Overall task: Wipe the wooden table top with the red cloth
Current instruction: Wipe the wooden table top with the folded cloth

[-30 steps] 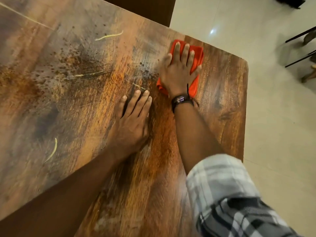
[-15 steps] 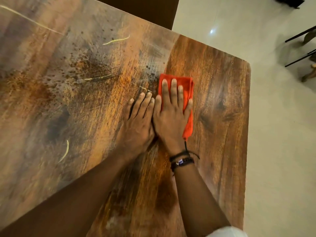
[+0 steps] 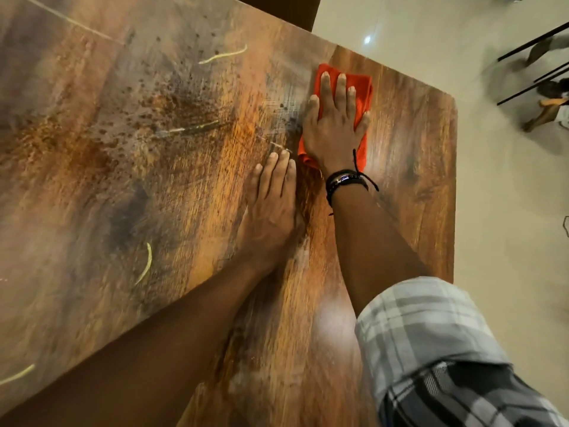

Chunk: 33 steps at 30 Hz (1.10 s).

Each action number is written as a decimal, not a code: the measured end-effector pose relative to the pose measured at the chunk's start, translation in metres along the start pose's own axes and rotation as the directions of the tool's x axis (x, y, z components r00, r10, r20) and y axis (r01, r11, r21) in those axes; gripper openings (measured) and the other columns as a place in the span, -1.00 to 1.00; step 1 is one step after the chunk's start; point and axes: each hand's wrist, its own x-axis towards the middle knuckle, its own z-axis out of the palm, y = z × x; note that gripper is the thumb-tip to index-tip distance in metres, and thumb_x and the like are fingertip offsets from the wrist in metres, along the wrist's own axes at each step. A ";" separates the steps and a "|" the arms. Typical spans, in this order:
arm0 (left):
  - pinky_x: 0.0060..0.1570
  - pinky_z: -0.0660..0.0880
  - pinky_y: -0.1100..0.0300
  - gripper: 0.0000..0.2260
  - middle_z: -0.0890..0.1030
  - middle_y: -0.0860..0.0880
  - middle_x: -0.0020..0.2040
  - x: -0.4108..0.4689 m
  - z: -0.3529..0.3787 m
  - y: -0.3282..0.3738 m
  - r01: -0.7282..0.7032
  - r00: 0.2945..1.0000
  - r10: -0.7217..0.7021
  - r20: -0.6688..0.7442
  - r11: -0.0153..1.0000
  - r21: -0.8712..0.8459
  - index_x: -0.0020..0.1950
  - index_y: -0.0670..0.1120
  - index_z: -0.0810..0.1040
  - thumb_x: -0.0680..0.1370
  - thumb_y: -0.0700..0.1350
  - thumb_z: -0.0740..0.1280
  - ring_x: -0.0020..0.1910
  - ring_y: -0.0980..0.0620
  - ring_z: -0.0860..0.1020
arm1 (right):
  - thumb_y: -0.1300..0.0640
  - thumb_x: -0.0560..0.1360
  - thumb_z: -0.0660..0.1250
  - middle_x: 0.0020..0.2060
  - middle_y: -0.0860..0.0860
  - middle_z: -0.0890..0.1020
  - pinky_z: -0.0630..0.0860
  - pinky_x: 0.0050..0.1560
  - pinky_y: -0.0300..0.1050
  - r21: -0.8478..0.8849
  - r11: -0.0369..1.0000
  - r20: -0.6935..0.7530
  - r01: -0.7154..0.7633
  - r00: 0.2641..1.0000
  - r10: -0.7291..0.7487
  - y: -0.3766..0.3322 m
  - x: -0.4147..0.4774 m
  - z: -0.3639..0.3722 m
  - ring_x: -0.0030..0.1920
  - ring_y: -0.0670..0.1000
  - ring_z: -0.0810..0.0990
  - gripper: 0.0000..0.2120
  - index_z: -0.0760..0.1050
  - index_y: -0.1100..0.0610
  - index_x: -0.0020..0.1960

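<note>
Seen from the head camera: folded red cloth (image 3: 365, 89) flat on the brown wooden table (image 3: 415, 195), close to its far right corner, under the right grip (image 3: 335, 131), fingers straight and spread, pressing down. Left grip (image 3: 271, 211) flat on bare wood just beside, fingers together, holding nothing. Best to keep the palm's weight even, overlap strokes, and sweep leftward into the dark specks (image 3: 172, 100) and pale thin strands (image 3: 223, 55), gathering rather than scattering them.
</note>
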 end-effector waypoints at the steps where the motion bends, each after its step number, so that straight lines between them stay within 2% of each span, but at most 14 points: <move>1: 0.56 -0.09 -0.05 -0.43 0.18 -0.26 0.57 -0.001 0.000 0.000 0.010 1.000 -0.010 -0.007 0.999 -0.040 0.56 -0.30 0.17 0.56 -0.12 0.01 0.59 -0.20 0.09 | -0.11 0.71 -0.11 0.64 -0.05 -0.06 -0.28 0.55 0.26 -0.006 1.000 0.008 0.000 1.000 0.000 0.000 -0.006 0.000 0.63 0.02 -0.13 -0.50 -0.05 -0.12 0.64; 3: 0.57 -0.04 -0.04 -0.47 0.24 -0.25 0.55 0.000 -0.003 0.000 0.053 0.998 -0.059 -0.025 0.979 -0.196 0.54 -0.30 0.22 0.59 -0.12 0.00 0.58 -0.19 0.12 | -0.10 0.71 -0.11 0.64 -0.06 -0.07 -0.28 0.55 0.24 -0.019 1.000 0.016 0.002 1.000 -0.002 0.000 -0.026 0.001 0.63 0.01 -0.13 -0.50 -0.06 -0.12 0.64; 5: 0.54 0.12 -0.07 -0.53 0.35 -0.23 0.50 -0.003 -0.008 -0.002 0.082 0.992 -0.111 -0.060 0.929 -0.360 0.50 -0.28 0.32 0.63 -0.13 0.00 0.53 -0.15 0.23 | -0.10 0.72 -0.09 0.64 -0.07 -0.07 -0.28 0.55 0.22 -0.029 0.999 0.014 0.024 1.000 -0.024 0.001 -0.061 0.005 0.63 0.00 -0.12 -0.50 -0.06 -0.12 0.64; 7: 0.48 0.25 -0.10 -0.59 0.44 -0.21 0.43 -0.015 -0.017 -0.009 0.057 0.990 -0.104 -0.100 0.919 -0.390 0.45 -0.27 0.39 0.65 -0.16 0.06 0.47 -0.13 0.34 | -0.10 0.72 -0.08 0.64 -0.06 -0.04 -0.25 0.55 0.22 -0.036 0.998 -0.014 0.049 0.999 -0.050 0.005 -0.106 0.013 0.63 0.00 -0.10 -0.50 -0.04 -0.11 0.64; 13: 0.45 0.26 -0.15 -0.61 0.47 -0.15 0.42 -0.116 -0.062 -0.038 -0.074 0.997 0.071 -0.038 0.994 -0.086 0.43 -0.21 0.43 0.65 -0.10 0.12 0.46 -0.11 0.36 | -0.10 0.69 0.01 0.61 -0.03 0.15 -0.06 0.57 0.26 -0.029 0.998 -0.147 0.048 0.988 -0.052 0.016 -0.268 0.030 0.62 0.00 0.07 -0.50 0.14 -0.08 0.61; 17: 0.49 0.17 -0.17 -0.54 0.40 -0.16 0.47 -0.152 -0.069 -0.060 -0.084 0.996 0.080 0.044 0.993 0.082 0.49 -0.21 0.35 0.64 -0.02 0.11 0.51 -0.13 0.29 | -0.11 0.69 0.00 0.62 -0.07 0.10 -0.04 0.58 0.26 -0.062 0.997 -0.080 0.051 0.995 -0.056 0.026 -0.360 0.033 0.63 -0.04 -0.01 -0.49 0.09 -0.11 0.62; 20: 0.51 0.12 -0.17 -0.52 0.36 -0.14 0.50 -0.154 -0.064 -0.060 -0.096 0.994 0.089 0.058 0.987 0.130 0.51 -0.19 0.33 0.64 0.00 0.10 0.53 -0.10 0.25 | -0.12 0.68 -0.04 0.62 -0.08 0.08 -0.08 0.58 0.25 -0.049 0.998 -0.073 0.042 0.996 -0.046 0.028 -0.352 0.033 0.63 -0.04 -0.04 -0.49 0.08 -0.12 0.62; 25: 0.50 0.10 -0.19 -0.52 0.32 -0.11 0.53 -0.153 -0.062 -0.061 -0.109 0.992 0.096 0.077 0.976 0.190 0.53 -0.18 0.30 0.66 0.02 0.08 0.55 -0.08 0.21 | -0.12 0.68 -0.05 0.63 -0.06 0.09 -0.10 0.57 0.26 -0.044 0.999 -0.120 -0.002 0.993 -0.003 0.023 -0.277 0.028 0.63 -0.01 0.01 -0.48 0.07 -0.10 0.63; 29: 0.51 0.07 -0.19 -0.52 0.29 -0.10 0.54 -0.153 -0.063 -0.061 -0.105 0.992 0.089 0.093 0.976 0.192 0.54 -0.17 0.26 0.67 0.03 0.03 0.57 -0.07 0.16 | -0.11 0.70 -0.08 0.64 -0.07 0.00 -0.21 0.57 0.27 0.016 0.999 -0.050 -0.046 0.998 0.047 0.019 -0.217 0.019 0.63 0.00 -0.07 -0.49 0.00 -0.12 0.63; 33: 0.52 0.05 -0.18 -0.52 0.29 -0.10 0.54 -0.154 -0.063 -0.064 -0.110 0.991 0.092 0.095 0.974 0.199 0.54 -0.17 0.27 0.67 0.03 0.02 0.57 -0.08 0.17 | -0.10 0.70 -0.07 0.64 -0.07 -0.01 -0.22 0.57 0.26 0.009 0.999 -0.038 -0.035 0.999 0.035 0.020 -0.223 0.020 0.63 0.00 -0.08 -0.50 -0.02 -0.12 0.63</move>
